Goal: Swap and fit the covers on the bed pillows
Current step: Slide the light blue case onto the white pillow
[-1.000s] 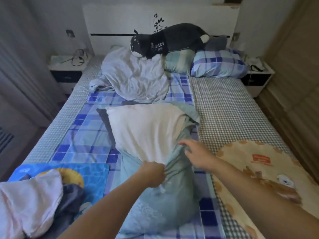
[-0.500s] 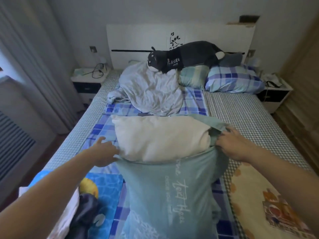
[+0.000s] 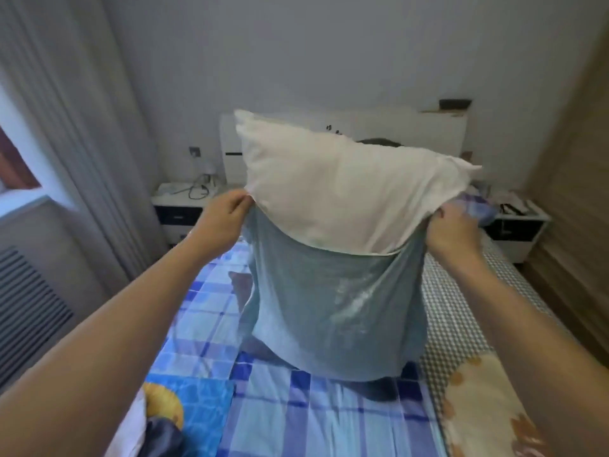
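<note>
Your left hand point(image 3: 227, 209) pinches the left corner of the cover's point(image 3: 333, 308) open mouth, and your right hand point(image 3: 453, 229) grips the right corner; both grips are clenched on the fabric. Between the two grips the white pillow point(image 3: 342, 189) stands half out of the mouth, its upper part rising above your hands. Below the grips the teal cover hangs down with the pillow's lower part inside, its bottom edge just above the bed point(image 3: 296, 420) and its blue checked sheet.
</note>
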